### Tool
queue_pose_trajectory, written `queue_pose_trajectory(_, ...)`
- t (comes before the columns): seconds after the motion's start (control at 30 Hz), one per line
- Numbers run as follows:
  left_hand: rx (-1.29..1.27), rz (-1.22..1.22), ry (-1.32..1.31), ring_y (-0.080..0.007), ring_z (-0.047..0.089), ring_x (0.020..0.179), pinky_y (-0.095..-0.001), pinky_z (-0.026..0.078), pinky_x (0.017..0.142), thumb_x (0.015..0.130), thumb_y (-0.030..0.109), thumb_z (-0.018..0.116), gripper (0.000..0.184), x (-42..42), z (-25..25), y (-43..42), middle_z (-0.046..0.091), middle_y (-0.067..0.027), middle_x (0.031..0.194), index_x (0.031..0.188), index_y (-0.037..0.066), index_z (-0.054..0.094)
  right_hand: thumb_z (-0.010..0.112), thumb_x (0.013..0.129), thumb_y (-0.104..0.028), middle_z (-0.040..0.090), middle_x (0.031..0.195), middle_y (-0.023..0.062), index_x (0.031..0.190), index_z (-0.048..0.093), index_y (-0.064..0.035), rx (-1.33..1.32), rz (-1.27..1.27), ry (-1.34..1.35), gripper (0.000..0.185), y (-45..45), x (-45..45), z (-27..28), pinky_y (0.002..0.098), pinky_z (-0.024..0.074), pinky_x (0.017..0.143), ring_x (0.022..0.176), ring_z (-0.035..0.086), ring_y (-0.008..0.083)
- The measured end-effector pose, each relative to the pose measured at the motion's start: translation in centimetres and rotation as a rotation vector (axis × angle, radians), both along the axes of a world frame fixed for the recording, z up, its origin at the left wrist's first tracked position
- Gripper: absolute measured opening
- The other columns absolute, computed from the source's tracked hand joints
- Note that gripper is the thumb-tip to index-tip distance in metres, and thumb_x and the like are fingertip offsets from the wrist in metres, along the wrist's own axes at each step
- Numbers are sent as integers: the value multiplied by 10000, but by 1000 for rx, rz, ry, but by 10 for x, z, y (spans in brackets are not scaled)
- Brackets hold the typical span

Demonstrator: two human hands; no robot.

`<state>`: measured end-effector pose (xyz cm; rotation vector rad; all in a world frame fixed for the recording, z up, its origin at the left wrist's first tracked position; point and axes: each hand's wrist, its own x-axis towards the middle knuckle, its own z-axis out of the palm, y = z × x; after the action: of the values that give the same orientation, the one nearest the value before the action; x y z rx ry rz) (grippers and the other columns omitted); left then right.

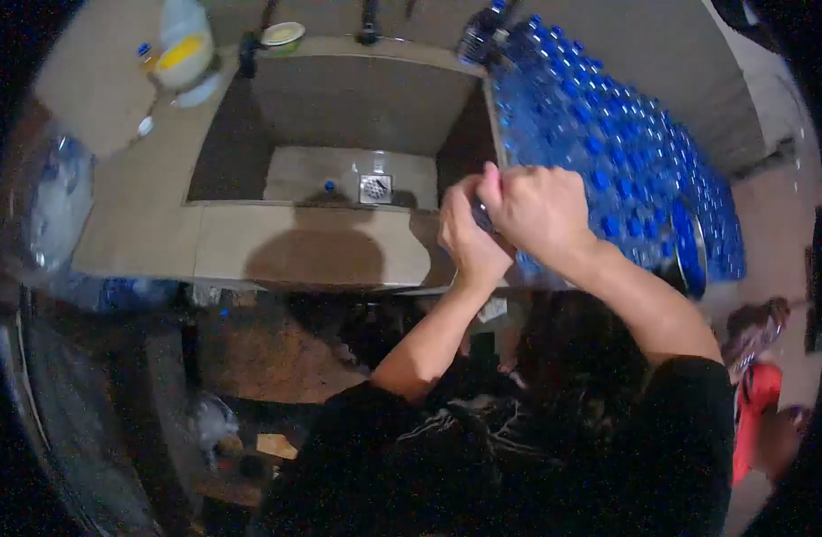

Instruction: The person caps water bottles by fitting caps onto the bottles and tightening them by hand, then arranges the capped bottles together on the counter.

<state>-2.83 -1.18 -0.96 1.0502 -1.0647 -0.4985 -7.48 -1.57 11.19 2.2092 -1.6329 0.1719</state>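
My two hands meet above the sink's front right corner. My left hand point(470, 240) is wrapped round a shiny, see-through thing point(483, 216) that looks like a plastic bottle, mostly hidden by my fingers. Closed in a fist, my right hand point(545, 208) grips its upper end, touching my left hand. Whether a cap is under my right fingers cannot be seen. Close by on the right stand many clear plastic bottles with blue caps point(599, 143), packed together on the counter. One loose blue cap point(329, 186) lies in the sink point(290, 174), left of the drain point(375, 188).
A dark faucet point(368, 25) rises behind the sink, with a small bowl point(283, 36) to its left. On the left counter are a pale container with yellow in it point(180, 55) and clear plastic point(60, 210). A round metal rim point(689, 246) stands beside the bottles.
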Motion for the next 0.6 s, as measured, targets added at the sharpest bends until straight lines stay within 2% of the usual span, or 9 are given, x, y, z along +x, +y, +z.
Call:
queue_pose_trajectory(0.03,-19,-6,25,-377,627,836,-437,496,733,652,188,812,471,-5,1,-2,641,-150,929,1043,31,599,514,927,-334,623,542,172,523,647,-62,1,-40,-32,505,5,-3,1,429,532,487,501,651,340)
queue_pose_trajectory(0.13,-50,-87,-78,-367,630,842,-428,495,738,648,184,814,474,-6,5,5,647,-144,941,1048,50,598,527,922,-342,637,574,172,577,671,-62,177,-117,49,468,15,-15,17,444,534,499,530,662,339)
queue_pose_trajectory(0.17,-4,-242,-92,-350,644,864,-414,506,758,626,177,835,503,0,5,5,658,-135,948,1052,57,596,515,942,-366,660,652,189,697,667,-36,219,-45,111,438,17,-25,21,446,538,533,604,681,345)
queue_pose_trajectory(0.2,-126,-221,-96,-337,655,882,-389,518,775,604,167,851,535,-1,-7,-4,668,-129,962,1058,56,593,512,946,-382,664,679,190,732,650,-29,220,31,56,436,17,-27,28,440,538,544,631,685,341)
queue_pose_trajectory(0.3,103,-446,-105,-304,672,885,-373,526,790,596,207,871,588,16,14,-8,680,-130,963,1089,53,590,504,948,-469,668,739,169,821,573,-13,365,178,-101,478,12,-33,40,418,536,583,698,690,323)
queue_pose_trajectory(0.4,14,-625,-277,-285,682,877,-367,526,791,594,228,876,612,25,12,-13,689,-132,954,1105,50,592,500,947,-474,657,709,142,787,583,-30,135,463,113,479,2,-48,35,423,535,581,679,684,311)
queue_pose_trajectory(0.43,-32,-695,-292,-244,684,871,-355,524,786,592,218,873,590,31,7,-16,694,-125,947,1082,30,605,508,936,-404,647,685,136,758,592,-44,127,553,162,410,-2,-50,39,427,533,580,661,677,309)
queue_pose_trajectory(0.53,49,-954,-232,-189,666,885,-343,518,780,594,194,865,553,45,6,-27,690,-95,951,1057,17,621,504,937,-425,555,633,90,724,553,-52,196,689,234,432,-14,-57,32,389,492,580,626,606,287)
queue_pose_trajectory(0.6,79,-1102,-176,-157,637,873,-332,508,775,599,180,858,499,52,0,-36,676,-64,935,1008,21,620,535,883,-377,601,639,119,719,595,-54,244,654,192,368,-19,-54,26,409,507,557,616,636,303)
